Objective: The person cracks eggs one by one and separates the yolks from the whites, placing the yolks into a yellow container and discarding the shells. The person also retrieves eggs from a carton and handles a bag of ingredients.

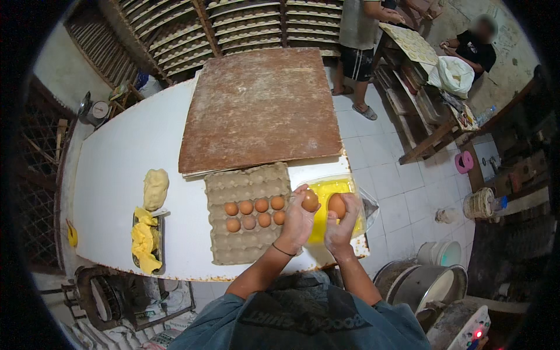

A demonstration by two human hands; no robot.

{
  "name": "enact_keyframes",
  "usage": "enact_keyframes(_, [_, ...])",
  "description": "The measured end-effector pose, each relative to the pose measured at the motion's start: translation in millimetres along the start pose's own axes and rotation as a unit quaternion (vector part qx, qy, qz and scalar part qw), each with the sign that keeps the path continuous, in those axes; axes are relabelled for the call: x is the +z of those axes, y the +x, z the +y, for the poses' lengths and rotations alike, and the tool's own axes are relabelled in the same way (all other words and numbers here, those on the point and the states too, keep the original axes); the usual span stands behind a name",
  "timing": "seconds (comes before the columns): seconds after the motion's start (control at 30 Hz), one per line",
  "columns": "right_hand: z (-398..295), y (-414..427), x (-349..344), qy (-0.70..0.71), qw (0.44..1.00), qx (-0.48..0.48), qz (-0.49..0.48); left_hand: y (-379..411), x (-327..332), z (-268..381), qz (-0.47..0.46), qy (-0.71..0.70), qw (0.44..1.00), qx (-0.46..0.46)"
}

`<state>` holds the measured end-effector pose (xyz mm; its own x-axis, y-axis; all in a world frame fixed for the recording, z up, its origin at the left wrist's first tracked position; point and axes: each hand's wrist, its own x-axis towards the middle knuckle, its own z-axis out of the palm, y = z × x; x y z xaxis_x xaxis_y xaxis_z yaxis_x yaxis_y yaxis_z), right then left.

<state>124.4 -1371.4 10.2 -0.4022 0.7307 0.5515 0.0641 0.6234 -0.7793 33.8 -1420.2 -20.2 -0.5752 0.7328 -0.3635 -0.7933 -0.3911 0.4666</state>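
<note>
My left hand (299, 221) holds a brown egg (310, 201), and my right hand (342, 225) has its fingers around another brown egg (336, 205). Both eggs are above a shallow rectangular container (318, 227) with yellow liquid in it, at the table's right edge. Left of it, partly behind my left hand, lies a cardboard egg tray (234, 249) with two rows of brown eggs (249, 222). Farther left on the white table (118, 144) are a lump of pale dough (155, 189) and a dark tin (160, 240) with yellow wrapping (143, 238) in it.
Floury wooden boards (262, 109) cover the table's far part. Racks of filled trays (249, 26) stand behind. A standing person (358, 35) and a seated person (477, 50) are by a side bench (431, 144). Large metal bowls (437, 284) stand at lower right.
</note>
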Motion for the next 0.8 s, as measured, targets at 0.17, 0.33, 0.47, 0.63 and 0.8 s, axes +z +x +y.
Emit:
enact_keyframes(0.17, [-18, -9, 13, -0.075, 0.987, 0.003, -0.140, -10, -1, 17, 0.000, 0.028, 0.999, -0.038])
enact_keyframes(0.33, [-20, -36, 35, -0.062, 0.995, -0.071, 0.040, -14, -15, 36, -0.013, 0.016, 1.000, -0.023])
enact_keyframes(0.47, [-33, -40, 53, -0.116, 0.991, -0.033, -0.053, -16, -35, 53, -0.005, -0.025, 0.999, -0.046])
enact_keyframes(0.63, [-40, -48, 85, 0.136, 0.950, 0.254, 0.124, -24, -94, 108, -0.015, -0.108, 0.993, -0.046])
enact_keyframes(0.8, [-60, -54, 160, 0.109, 0.933, 0.235, -0.251, -80, -142, 194, 0.131, -0.081, 0.984, 0.085])
